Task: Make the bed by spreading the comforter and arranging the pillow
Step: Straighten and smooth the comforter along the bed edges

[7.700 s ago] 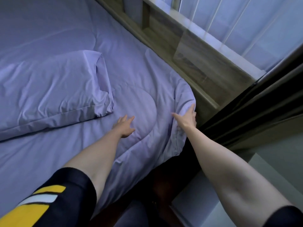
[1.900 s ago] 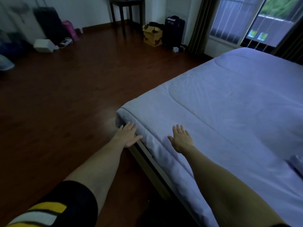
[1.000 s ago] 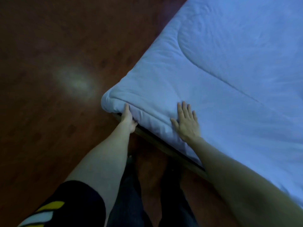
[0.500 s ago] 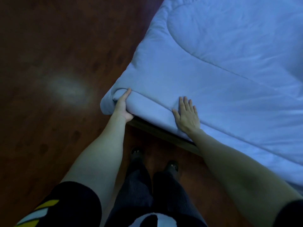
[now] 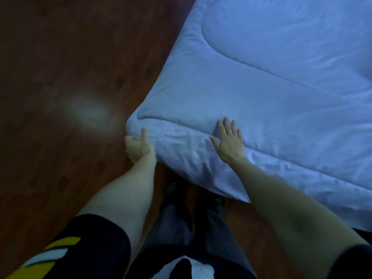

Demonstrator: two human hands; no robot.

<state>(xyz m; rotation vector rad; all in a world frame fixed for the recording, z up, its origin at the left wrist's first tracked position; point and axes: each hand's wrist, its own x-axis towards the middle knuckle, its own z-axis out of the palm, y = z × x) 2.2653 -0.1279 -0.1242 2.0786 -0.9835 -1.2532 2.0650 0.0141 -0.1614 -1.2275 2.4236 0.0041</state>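
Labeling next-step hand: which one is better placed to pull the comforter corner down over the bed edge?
Left. The left hand already grips the comforter at its corner, thumb on top, fingers curled under the edge. The right hand lies flat on top, pressing, with no hold.

Since a moment ago the comforter [image 5: 261, 93] edge now hangs over the frame (hiding it), left hand [image 5: 138, 147] gripping its corner.

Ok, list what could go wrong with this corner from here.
1. The left hand grips the comforter only at its corner; a hard tug could drag that corner off onto the wooden floor.
2. The flat right hand presses near creased fabric; pulling against it may leave wrinkles along the edge.
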